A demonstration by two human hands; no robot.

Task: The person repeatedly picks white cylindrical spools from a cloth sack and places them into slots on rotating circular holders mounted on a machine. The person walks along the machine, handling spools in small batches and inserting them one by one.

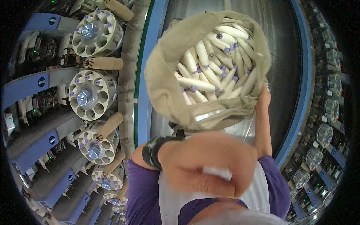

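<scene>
Rows of yarn-winding machines (52,112) flank a grey strip (290,56) edged by blue rails (143,112), where a worker (275,178) in a white apron (169,195) leans over a wide-mouthed canvas sack (165,92). The sack stands open at the upper middle of the view, straight ahead of the worker's chest; what it rests on is mostly hidden beneath it. To the left, round magazines (92,95) with ringed pockets, only some of them filled, line the machine fronts beside tan tubes (107,63). The worker's left hand (212,165), with a dark band (152,153) at the wrist, hangs blurred close to the camera, fingers curled and well apart from the sack; a white patch (218,173) shows among them, and whether it is something held cannot be told. The right hand (264,95) reaches out to touch the sack's right side, though its grip on the cloth is too hidden to confirm. Inside, white yarn cops (197,84) lie heaped at all angles, purple tips (235,78) showing. The step in hand appears to be tending the loaded sack; the next move, by this view, calls for steadying the rim and bringing the left hand clear of the cops
</scene>
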